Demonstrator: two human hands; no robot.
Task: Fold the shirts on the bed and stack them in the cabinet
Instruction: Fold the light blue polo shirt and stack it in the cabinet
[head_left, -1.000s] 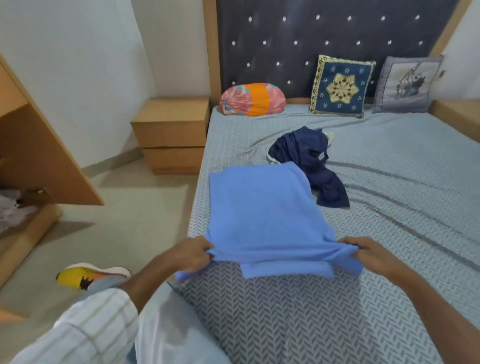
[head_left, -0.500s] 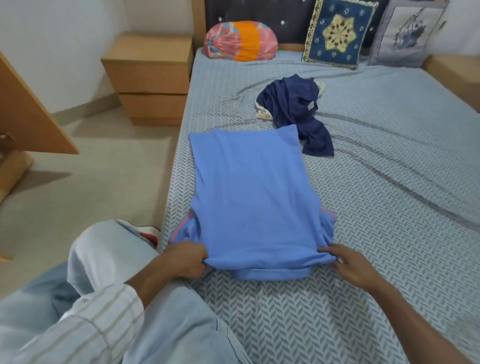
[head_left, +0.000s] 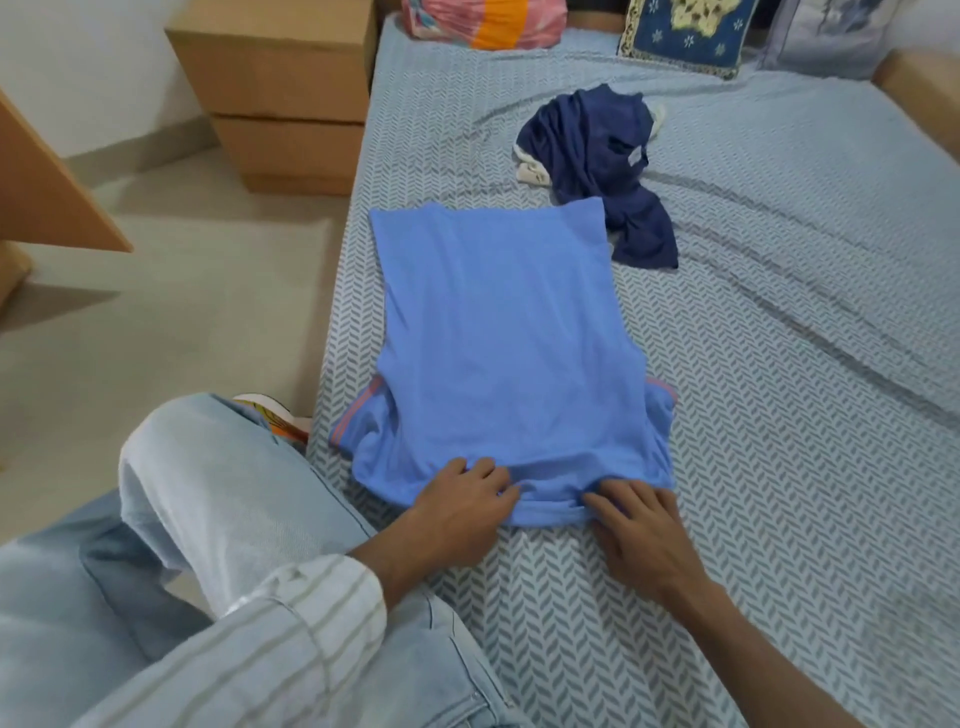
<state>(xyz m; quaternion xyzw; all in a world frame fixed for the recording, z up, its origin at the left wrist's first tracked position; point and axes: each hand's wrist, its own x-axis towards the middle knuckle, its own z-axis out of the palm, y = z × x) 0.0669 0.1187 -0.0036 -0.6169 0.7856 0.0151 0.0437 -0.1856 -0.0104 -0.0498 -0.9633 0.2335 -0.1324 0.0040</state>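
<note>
Now, shirt: I think the light blue shirt (head_left: 498, 338) is soft and floppy.
Hands: left hand (head_left: 462, 506) and right hand (head_left: 636, 525) press its near edge, fingers nearly flat.
Hold: I'd pinch both near corners.

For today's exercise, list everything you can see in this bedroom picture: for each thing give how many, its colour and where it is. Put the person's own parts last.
light blue shirt: 1, light blue with pink sleeve trim, spread flat on the near left part of the bed
dark blue shirt: 1, navy, crumpled beyond the light blue one, touching its far right corner
bed: 1, grey-blue herringbone sheet, fills the right side
bolster: 1, pink and orange, at the head of the bed
cushions: 2, one navy and yellow, one grey, top right
bedside drawers: 1, light wood, left of the bed
left hand: 1, fingers on the shirt's near edge
right hand: 1, fingers on the same edge
</note>
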